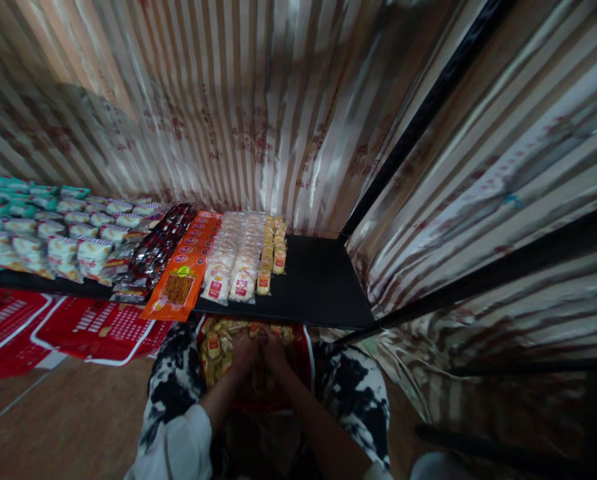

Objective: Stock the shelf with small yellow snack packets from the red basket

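Between my knees is a red bag (307, 357) with a white edge, full of small yellow-wrapped snack packets (213, 347). My left hand (245, 349) and my right hand (273, 351) are close together over the bag's opening, in dim light. The fingers of both look curled round yellow packets at the top of the heap; the fingertips are partly hidden. Just beyond, on a black shelf (323, 280), similar yellow packets (264, 277) stand in two short rows, beside rows of clear-wrapped white packets (242, 283).
Further left on the shelf lie an orange snack bag (178, 280), dark red packets (158, 237), white packets (96, 257) and teal packets (8, 187). Red bags (93, 327) hang below. Black frame bars (418, 127) and striped sheeting (258, 100) enclose the back and right.
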`<state>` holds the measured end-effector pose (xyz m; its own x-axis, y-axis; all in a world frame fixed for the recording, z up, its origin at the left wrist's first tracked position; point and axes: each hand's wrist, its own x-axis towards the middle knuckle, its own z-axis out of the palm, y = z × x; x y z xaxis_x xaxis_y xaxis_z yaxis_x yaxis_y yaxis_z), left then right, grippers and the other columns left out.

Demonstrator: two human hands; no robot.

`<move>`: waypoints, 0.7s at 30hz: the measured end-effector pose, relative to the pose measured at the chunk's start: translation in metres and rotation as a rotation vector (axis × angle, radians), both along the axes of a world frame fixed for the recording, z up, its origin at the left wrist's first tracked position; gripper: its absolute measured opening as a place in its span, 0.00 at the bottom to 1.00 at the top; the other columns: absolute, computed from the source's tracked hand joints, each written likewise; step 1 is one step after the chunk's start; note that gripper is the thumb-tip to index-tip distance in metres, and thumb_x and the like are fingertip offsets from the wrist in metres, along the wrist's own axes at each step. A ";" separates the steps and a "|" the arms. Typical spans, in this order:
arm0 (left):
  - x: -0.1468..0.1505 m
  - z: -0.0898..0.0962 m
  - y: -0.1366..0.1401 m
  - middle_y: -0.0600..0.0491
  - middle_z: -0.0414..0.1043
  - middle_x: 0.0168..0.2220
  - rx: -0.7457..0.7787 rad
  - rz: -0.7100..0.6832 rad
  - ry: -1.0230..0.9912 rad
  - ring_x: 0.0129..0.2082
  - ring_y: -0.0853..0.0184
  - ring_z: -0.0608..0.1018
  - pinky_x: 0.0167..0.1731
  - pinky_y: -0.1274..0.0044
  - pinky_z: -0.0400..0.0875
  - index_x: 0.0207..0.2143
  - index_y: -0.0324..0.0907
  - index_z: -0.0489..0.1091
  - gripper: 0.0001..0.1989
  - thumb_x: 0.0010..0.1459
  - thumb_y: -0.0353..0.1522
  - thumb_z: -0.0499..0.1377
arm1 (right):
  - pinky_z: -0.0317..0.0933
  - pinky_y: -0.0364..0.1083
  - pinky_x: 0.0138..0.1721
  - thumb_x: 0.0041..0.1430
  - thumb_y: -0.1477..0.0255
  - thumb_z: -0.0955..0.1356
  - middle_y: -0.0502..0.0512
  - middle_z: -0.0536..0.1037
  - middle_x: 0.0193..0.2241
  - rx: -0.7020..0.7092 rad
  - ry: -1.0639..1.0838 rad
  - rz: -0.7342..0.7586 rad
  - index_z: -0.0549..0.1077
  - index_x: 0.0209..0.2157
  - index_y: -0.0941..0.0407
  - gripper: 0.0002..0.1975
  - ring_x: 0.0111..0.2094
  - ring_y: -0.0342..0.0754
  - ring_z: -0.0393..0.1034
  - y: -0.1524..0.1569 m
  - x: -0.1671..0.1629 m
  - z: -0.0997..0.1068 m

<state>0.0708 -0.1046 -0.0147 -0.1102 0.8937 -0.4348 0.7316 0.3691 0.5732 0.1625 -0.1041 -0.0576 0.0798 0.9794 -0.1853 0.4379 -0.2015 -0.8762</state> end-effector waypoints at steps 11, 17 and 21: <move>0.004 -0.007 0.016 0.36 0.68 0.47 -0.057 0.057 0.051 0.49 0.58 0.72 0.44 0.74 0.64 0.48 0.32 0.65 0.17 0.59 0.30 0.47 | 0.62 0.49 0.45 0.49 0.74 0.63 0.59 0.79 0.37 -0.150 0.022 -0.108 0.74 0.32 0.55 0.10 0.41 0.52 0.73 0.016 0.004 -0.015; -0.002 -0.008 0.019 0.40 0.71 0.44 -0.067 0.003 0.021 0.46 0.63 0.74 0.44 0.78 0.63 0.43 0.34 0.68 0.14 0.58 0.28 0.48 | 0.64 0.49 0.42 0.50 0.70 0.63 0.56 0.79 0.34 -0.101 0.108 -0.075 0.75 0.31 0.52 0.09 0.40 0.52 0.73 0.022 0.004 -0.022; -0.001 -0.005 0.014 0.37 0.69 0.46 -0.038 0.034 0.040 0.46 0.61 0.73 0.43 0.77 0.64 0.44 0.31 0.67 0.14 0.58 0.28 0.49 | 0.65 0.49 0.40 0.49 0.69 0.64 0.55 0.79 0.31 -0.104 0.136 -0.086 0.75 0.31 0.53 0.10 0.38 0.52 0.73 0.021 0.004 -0.020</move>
